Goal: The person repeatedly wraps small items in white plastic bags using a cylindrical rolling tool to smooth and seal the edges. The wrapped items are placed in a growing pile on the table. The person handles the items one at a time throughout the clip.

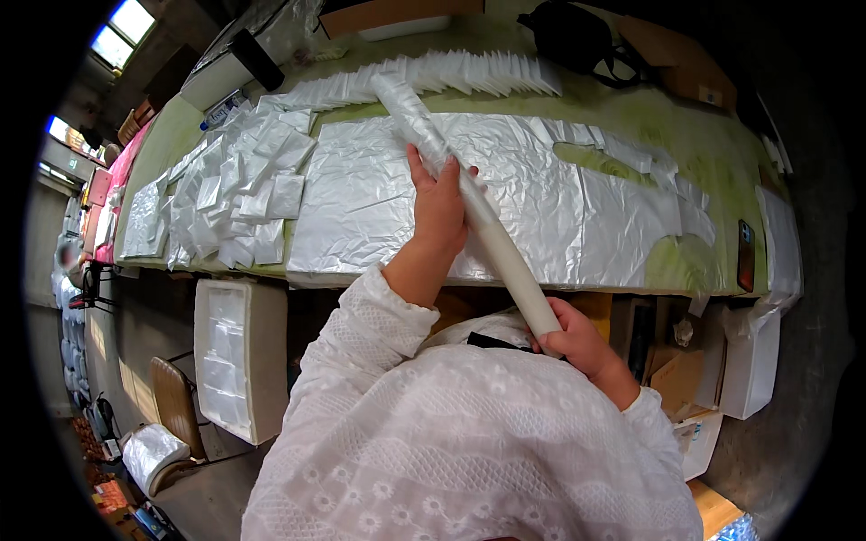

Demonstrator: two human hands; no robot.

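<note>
White plastic roll (469, 194), long & thin, runs diagonally from the far side of the table (631, 117) down toward the person's chest. Left hand (439, 203) is closed around the roll's middle, fingers wrapped over it, above the flat stack of silvery plastic bags (361, 207) spread across the green tabletop. Right hand (577, 338) grips the near end of the roll, just off the table edge, close to the white lace sleeve (379, 316). Far tip of the roll sits near a row of folded white bags (469, 72) fanned along the back. Loose pile of small folded bags (230, 194) lies to the left, well apart from both hands. Phone (746, 255) lies at the right end of the table. White tray w/ compartments (236, 356) sits below the table edge, left side. Black bag (577, 41) at far back.
</note>
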